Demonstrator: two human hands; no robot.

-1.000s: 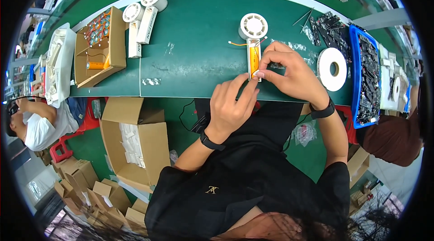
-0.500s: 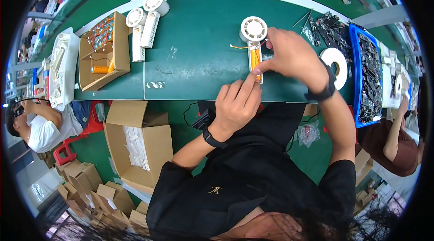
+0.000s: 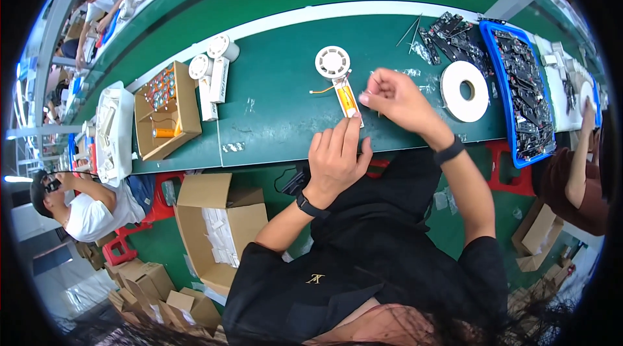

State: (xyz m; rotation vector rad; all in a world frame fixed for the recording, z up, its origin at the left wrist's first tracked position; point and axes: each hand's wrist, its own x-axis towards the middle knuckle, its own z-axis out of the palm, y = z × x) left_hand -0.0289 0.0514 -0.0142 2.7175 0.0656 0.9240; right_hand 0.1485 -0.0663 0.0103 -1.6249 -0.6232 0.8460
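Observation:
A white handheld fan (image 3: 333, 62) with a round slotted head lies on the green bench, its handle pointing toward me. In the open handle sits an orange battery (image 3: 347, 99); a thin wire with a small white plug (image 3: 312, 92) sticks out to the left. My left hand (image 3: 337, 156) has its fingers stretched out, the fingertips resting on the handle's near end and the thumb apart. Just right of the handle, my right hand (image 3: 397, 99) hovers with fingers curled and thumb against them. Anything between those fingertips is too small to make out.
Two more white fans (image 3: 220, 60) and a cardboard box of orange batteries (image 3: 188, 126) stand at left. To the right are a white tape roll (image 3: 479, 107), dark circuit boards (image 3: 454, 37) and a blue tray (image 3: 549, 126) full of boards. An open carton (image 3: 254, 232) stands below the bench edge.
My right hand has lifted off the battery and wires and moved slightly right of the handle, fingers curling. My left fingers stay at the handle's end. The whole view has shifted.

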